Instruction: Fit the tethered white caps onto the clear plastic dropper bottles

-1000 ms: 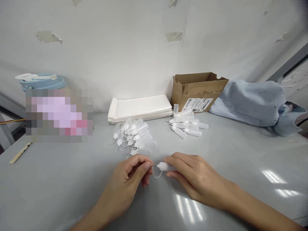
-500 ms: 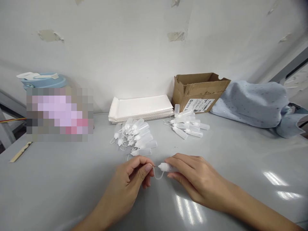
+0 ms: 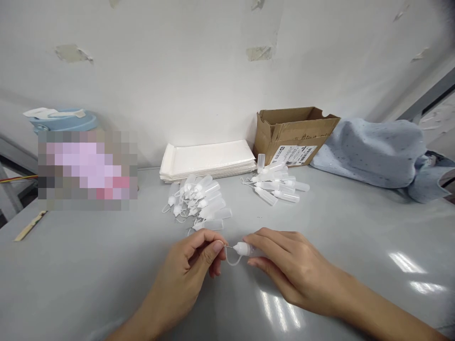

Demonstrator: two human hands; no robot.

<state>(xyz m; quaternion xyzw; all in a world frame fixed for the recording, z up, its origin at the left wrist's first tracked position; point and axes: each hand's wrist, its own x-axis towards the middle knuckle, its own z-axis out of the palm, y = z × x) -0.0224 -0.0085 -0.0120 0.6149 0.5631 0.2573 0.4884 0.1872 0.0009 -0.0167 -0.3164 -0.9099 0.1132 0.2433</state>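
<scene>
My right hand [image 3: 295, 265] grips a small translucent squeeze bottle [image 3: 245, 249] lying sideways, its white tip toward the left. A thin metal needle [image 3: 229, 247] sticks out of that tip. The thumb and forefinger of my left hand [image 3: 199, 260] pinch at the needle's end; the small cap there is mostly hidden by the fingertips. A white strap [image 3: 232, 263] loops below, from the bottle's neck to the left fingertips. Just beyond my left hand lies a pile of similar bottles [image 3: 213, 208], with straps at their tips.
A second group of bottles [image 3: 266, 195] lies farther right, before an open cardboard box [image 3: 298, 137]. White padded envelopes [image 3: 213, 158] are stacked by the wall. Light-blue cloth [image 3: 373, 151] lies at right; a blue lidded container [image 3: 64, 122] and a blurred patch are at left.
My left fingertips have shifted very slightly left, and a little more of the needle shows. My right hand still holds the bottle in nearly the same place.
</scene>
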